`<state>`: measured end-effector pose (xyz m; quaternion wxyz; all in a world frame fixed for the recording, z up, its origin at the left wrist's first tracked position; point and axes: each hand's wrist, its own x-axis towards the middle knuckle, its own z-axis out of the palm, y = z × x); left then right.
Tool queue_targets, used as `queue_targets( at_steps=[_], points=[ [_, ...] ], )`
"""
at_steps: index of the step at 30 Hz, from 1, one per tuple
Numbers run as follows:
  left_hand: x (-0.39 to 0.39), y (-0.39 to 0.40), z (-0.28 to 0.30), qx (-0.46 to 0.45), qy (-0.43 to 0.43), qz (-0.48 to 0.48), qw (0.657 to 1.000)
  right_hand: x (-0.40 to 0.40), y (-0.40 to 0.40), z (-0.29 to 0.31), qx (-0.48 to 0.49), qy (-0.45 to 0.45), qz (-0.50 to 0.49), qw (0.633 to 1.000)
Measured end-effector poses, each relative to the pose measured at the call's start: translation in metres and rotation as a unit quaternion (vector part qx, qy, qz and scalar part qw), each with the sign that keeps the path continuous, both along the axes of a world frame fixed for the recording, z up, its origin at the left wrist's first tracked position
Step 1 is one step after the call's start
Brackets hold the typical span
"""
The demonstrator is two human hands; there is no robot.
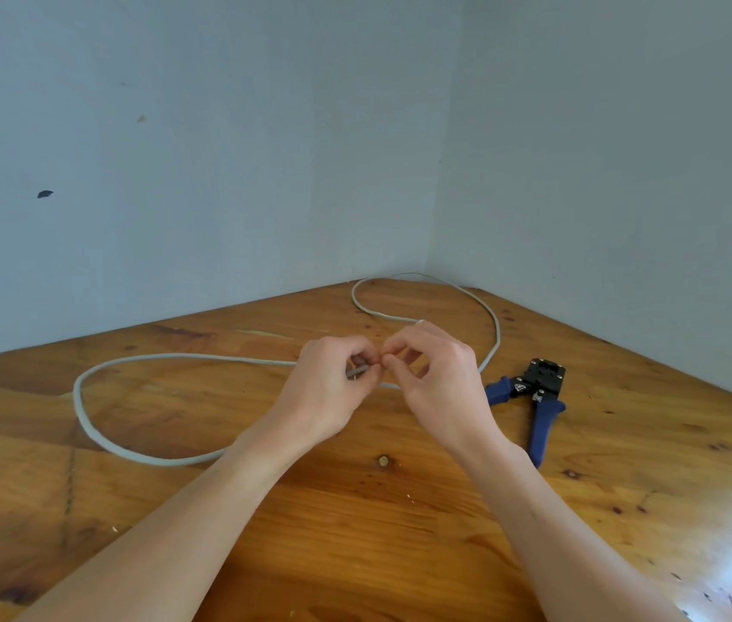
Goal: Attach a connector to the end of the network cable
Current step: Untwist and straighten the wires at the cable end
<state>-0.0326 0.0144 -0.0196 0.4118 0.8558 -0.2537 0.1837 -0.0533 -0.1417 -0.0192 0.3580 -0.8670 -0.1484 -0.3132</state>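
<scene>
Wooden table (355, 531) in a corner, bare near side.
Left hand (328, 392) and right hand (438, 383) both pinch the cable (86, 415) end; crimper (535, 397) lies right.

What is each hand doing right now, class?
Left hand: grips the cable end.
Right hand: fingertips pinched at that end; what they hold cannot be told.

A: Sleeves?
B: None in view. Both forearms are bare from elbow to wrist.
A: Hands?
B: Left hand (326, 388) and right hand (438, 379) ungloved; no watch or band at either wrist.
</scene>
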Motion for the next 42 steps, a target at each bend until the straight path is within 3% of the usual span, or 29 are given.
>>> queue_targets(
  at_steps=[12,23,27,35,42],
  points=[
    [0.0020,0.0009,-0.0010,-0.002,0.001,0.004,1.000,0.0018,-0.0049,0.0008,0.010,0.074,-0.017,0.997],
    [0.0033,0.0009,-0.0035,-0.015,-0.004,-0.006,1.000,-0.0026,0.0006,0.0035,-0.140,0.039,-0.031,0.989],
    [0.0022,0.0007,-0.0034,-0.005,-0.012,-0.001,1.000,-0.0027,0.0008,0.0049,-0.152,0.038,-0.048,0.987],
    [-0.0011,0.0033,0.0031,-0.099,0.034,-0.039,0.994,-0.0043,0.0004,0.0080,0.110,0.125,0.022,0.986],
    [-0.0010,0.0024,0.0042,-0.186,0.140,-0.067,0.970,-0.0032,-0.0016,0.0083,0.285,0.201,0.139,0.927]
  ],
)
